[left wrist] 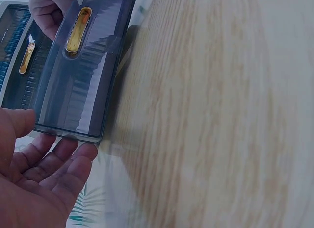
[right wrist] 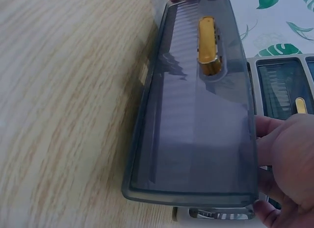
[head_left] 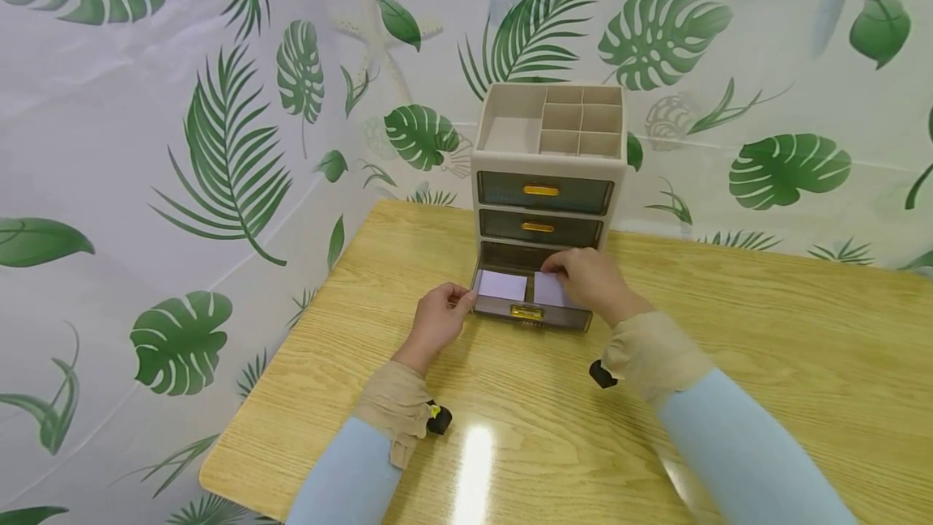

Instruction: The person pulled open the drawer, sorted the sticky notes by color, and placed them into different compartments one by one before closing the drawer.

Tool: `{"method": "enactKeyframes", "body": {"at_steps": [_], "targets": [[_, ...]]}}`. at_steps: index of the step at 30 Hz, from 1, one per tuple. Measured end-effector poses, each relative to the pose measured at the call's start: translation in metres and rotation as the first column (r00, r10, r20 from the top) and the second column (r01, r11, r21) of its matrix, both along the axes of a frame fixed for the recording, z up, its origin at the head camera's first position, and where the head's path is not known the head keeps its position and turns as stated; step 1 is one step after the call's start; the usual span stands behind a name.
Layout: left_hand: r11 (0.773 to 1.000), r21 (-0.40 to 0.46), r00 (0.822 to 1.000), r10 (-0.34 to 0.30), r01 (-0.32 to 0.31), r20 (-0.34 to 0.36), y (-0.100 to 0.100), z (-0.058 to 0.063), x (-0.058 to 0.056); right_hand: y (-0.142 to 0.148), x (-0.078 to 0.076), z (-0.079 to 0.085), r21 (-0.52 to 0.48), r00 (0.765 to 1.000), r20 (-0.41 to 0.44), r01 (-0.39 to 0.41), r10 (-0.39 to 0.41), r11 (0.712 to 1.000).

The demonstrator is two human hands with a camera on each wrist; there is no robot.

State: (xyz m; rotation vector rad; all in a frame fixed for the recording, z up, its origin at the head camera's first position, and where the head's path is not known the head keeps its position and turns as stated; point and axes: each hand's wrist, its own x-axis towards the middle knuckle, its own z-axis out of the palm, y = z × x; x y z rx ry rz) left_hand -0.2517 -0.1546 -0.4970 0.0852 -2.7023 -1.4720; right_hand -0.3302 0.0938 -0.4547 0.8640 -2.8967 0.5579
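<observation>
A clear grey drawer (head_left: pixel 496 306) with a gold handle (head_left: pixel 527 313) is pulled out at the bottom of a cream drawer organizer (head_left: pixel 547 162). Two lilac paper pads lie side by side in it: a left pad (head_left: pixel 503 285) and a right pad (head_left: pixel 548 288). My right hand (head_left: pixel 594 282) reaches over the drawer's right half and grips the right pad; its thumb is hidden in the head view. Beside the drawer's left end is my left hand (head_left: pixel 440 316). In the left wrist view its loosely bent fingers (left wrist: pixel 73 154) touch that end.
Above the pulled-out drawer are two closed drawers, an upper one (head_left: pixel 503 189) and a lower one (head_left: pixel 503 225). The organizer's top has several compartments (head_left: pixel 561 117). It stands on a wooden table (head_left: pixel 729 330) against a leaf-patterned backdrop (head_left: pixel 692 120). The table's left edge (head_left: pixel 291 336) runs near the backdrop.
</observation>
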Motion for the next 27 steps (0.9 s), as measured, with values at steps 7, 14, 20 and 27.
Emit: {"method": "enactKeyframes", "body": {"at_steps": [7,14,20,27], "targets": [[1.0,-0.005,1.0,-0.002,0.002,-0.016,-0.0004,-0.0003,0.0001,0.0006,-0.0005,-0.0025,0.048,0.998,-0.06,-0.015,0.018,0.999],[1.0,-0.012,1.0,-0.005,0.005,-0.02,-0.0003,-0.0016,-0.0011,0.0,-0.0007,-0.0056,0.106,0.997,-0.075,0.02,-0.012,0.994],[1.0,-0.014,1.0,-0.004,0.004,-0.013,0.0003,-0.0007,-0.0005,-0.0018,0.0017,-0.0073,0.159,0.997,-0.051,0.065,-0.057,0.985],[1.0,-0.01,1.0,-0.005,0.005,-0.013,0.0004,0.0,0.0005,-0.0001,-0.0008,-0.0102,0.194,1.0,0.007,-0.002,0.0,0.981]]}}
